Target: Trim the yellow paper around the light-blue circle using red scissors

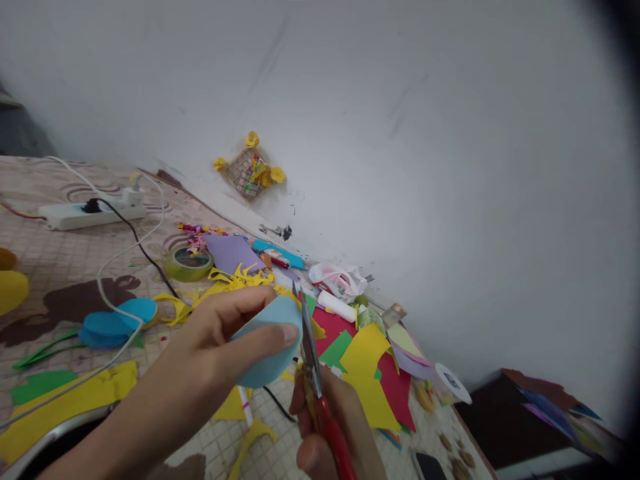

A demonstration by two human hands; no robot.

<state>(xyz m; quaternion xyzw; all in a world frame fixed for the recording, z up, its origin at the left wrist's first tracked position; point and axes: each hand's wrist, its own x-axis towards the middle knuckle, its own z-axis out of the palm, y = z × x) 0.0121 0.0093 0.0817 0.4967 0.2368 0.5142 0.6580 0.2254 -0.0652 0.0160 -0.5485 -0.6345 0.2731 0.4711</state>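
Between the thumb and fingers of my left hand [220,340] is a light blue paper piece [267,357] with a rounded outline. My right hand [335,413] is wrapped round a pair of scissors [313,360] with red handles. The scissor blades point up and lie right beside the paper's right edge, slightly apart at the tips. I cannot tell whether the paper is between the blades. Several blue paper petals [117,323] lie on the table to the left of my left hand.
A white power strip [93,213] with cables stands at the left. Behind my hands lie a tape roll [189,262], yellow paper scraps [245,279] and a purple sheet [233,253]. Yellow paper [367,360] and red paper [400,390] spread to the right. A woven decoration [249,173] hangs on the wall.
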